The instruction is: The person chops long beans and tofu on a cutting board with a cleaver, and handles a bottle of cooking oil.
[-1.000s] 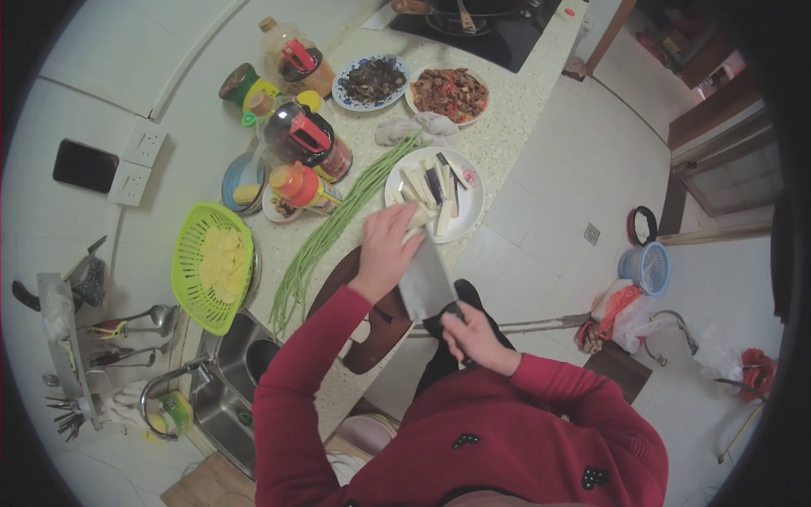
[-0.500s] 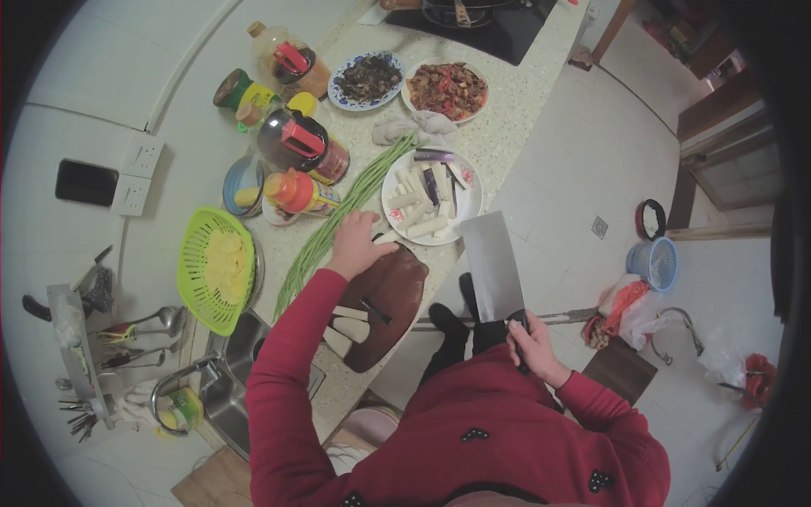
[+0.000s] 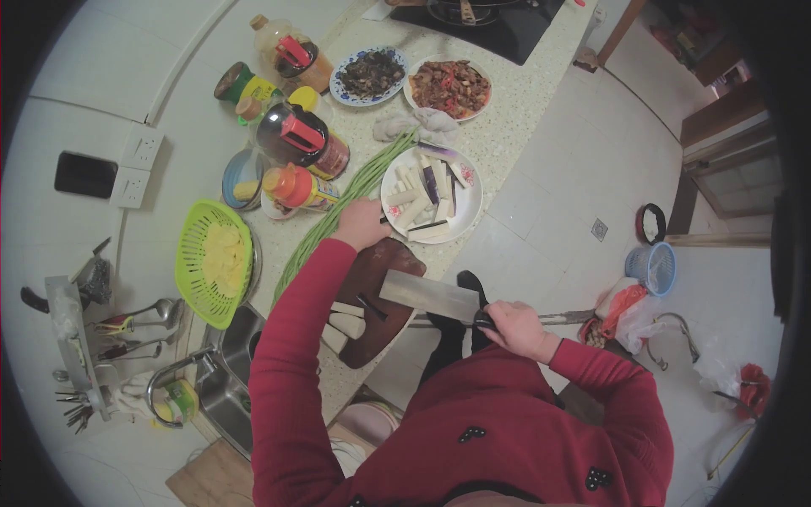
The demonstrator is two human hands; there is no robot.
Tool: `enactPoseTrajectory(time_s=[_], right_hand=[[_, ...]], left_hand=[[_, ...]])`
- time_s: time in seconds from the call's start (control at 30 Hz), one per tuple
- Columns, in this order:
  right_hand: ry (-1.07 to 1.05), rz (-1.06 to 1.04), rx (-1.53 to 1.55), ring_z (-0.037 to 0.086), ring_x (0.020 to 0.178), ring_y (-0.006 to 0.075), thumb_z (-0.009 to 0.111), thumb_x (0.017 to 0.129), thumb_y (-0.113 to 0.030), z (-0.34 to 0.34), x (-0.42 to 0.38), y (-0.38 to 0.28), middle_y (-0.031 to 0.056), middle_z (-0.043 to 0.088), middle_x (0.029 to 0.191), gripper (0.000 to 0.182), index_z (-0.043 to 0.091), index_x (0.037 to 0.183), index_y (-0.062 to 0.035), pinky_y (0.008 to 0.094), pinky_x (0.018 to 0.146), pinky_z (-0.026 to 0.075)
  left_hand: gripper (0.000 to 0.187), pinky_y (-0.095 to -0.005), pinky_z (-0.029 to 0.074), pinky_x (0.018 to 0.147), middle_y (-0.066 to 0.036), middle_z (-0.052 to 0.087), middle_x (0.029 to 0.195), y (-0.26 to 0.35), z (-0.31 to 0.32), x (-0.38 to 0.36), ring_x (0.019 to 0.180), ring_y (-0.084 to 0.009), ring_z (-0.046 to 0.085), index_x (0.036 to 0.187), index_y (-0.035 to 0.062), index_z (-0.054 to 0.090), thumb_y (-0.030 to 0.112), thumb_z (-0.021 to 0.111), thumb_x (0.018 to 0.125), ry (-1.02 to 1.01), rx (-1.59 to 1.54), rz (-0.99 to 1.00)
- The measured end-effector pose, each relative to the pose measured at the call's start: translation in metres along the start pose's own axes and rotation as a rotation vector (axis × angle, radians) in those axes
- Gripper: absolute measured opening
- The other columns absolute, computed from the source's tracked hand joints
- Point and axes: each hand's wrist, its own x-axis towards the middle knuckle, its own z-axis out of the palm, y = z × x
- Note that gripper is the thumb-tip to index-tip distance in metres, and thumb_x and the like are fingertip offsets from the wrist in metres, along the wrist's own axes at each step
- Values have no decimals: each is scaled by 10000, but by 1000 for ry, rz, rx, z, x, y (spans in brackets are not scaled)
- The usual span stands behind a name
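Note:
My right hand [image 3: 517,328] is wrapped round the dark handle of a cleaver [image 3: 431,294], its broad blade reaching left over the brown cutting board [image 3: 395,253]. At the left rim of a white plate [image 3: 470,221], my left hand [image 3: 363,224] is closed with fingers curled; a small dark bit shows at the fingertips, but I cannot tell what it is. Pale eggplant strips [image 3: 411,211], some with purple skin, lie on that plate. Several pale chunks [image 3: 346,324] rest at the board's left edge, near a dark strip [image 3: 372,308].
Long green beans [image 3: 317,245] stretch along the counter beside my left hand. Sauce bottles [image 3: 300,139] and a green basket of pale slices [image 3: 221,262] stand left. Two filled dishes [image 3: 368,76] are farther back, near the cooktop [image 3: 498,38]. A sink [image 3: 228,372] is at lower left.
The cleaver has swung from upright beside the counter to lying leftward over the board. My left hand has drawn its spread fingers together and shifted slightly up to the plate's rim.

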Motion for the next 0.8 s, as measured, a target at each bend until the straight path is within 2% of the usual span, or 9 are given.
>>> enactPoseTrajectory(time_s=[0.07, 0.17, 0.27, 0.37, 0.47, 0.57, 0.67, 0.8], right_hand=[[33, -60, -49, 520, 592, 294, 527, 885, -336, 0, 6, 4, 90, 522, 789, 281, 465, 968, -75, 400, 563, 441], [49, -73, -50, 521, 597, 289, 519, 891, -325, -5, 1, 12, 91, 526, 781, 266, 470, 964, -74, 392, 561, 440], [63, -54, -22, 523, 600, 277, 516, 885, -317, -6, -8, 19, 87, 532, 792, 257, 472, 971, -79, 385, 569, 442], [97, -26, -1, 516, 576, 281, 526, 871, -314, -3, -14, 22, 80, 530, 790, 252, 480, 970, -86, 394, 560, 437], [110, -12, -4, 509, 566, 286, 534, 865, -317, -5, -12, 27, 79, 527, 779, 251, 478, 961, -92, 400, 559, 430], [83, -11, 2, 524, 591, 285, 522, 871, -338, -9, -11, 32, 81, 534, 777, 266, 473, 956, -90, 400, 571, 440], [63, 16, 22, 537, 612, 293, 511, 871, -350, -10, -14, 34, 82, 548, 788, 278, 472, 961, -90, 402, 595, 444], [96, 52, 57, 538, 607, 284, 498, 874, -365, -9, -23, 37, 64, 549, 784, 279, 483, 955, -99, 392, 604, 443]], left_hand=[[271, -412, 479, 636, -144, 590, 854, 2, -2, -5, 800, -331, 586, 919, 75, 590, 235, 602, 702, 79, 17, 5], [181, -428, 449, 610, -154, 578, 792, -12, 2, -12, 742, -340, 569, 830, 45, 518, 157, 589, 707, 226, 26, 5], [167, -410, 371, 568, -141, 501, 736, -6, -20, -30, 668, -306, 484, 799, 42, 423, 148, 552, 792, 279, -131, -26], [225, -357, 323, 576, -72, 447, 716, 19, -40, -34, 654, -235, 431, 760, 80, 413, 217, 581, 820, 292, -373, 22], [294, -372, 379, 721, -111, 487, 895, 30, -38, -14, 856, -273, 459, 933, 56, 487, 247, 656, 787, 253, -274, 154], [364, -391, 413, 756, -130, 529, 949, 33, -34, 0, 940, -298, 483, 960, 61, 503, 258, 712, 737, 163, -116, 203], [294, -371, 392, 673, -86, 535, 853, 31, -39, 3, 863, -270, 484, 848, 97, 467, 227, 706, 739, 128, -80, 277], [207, -370, 386, 663, -81, 530, 838, 29, -44, 2, 821, -270, 496, 889, 91, 472, 167, 625, 773, 154, -173, 329]])
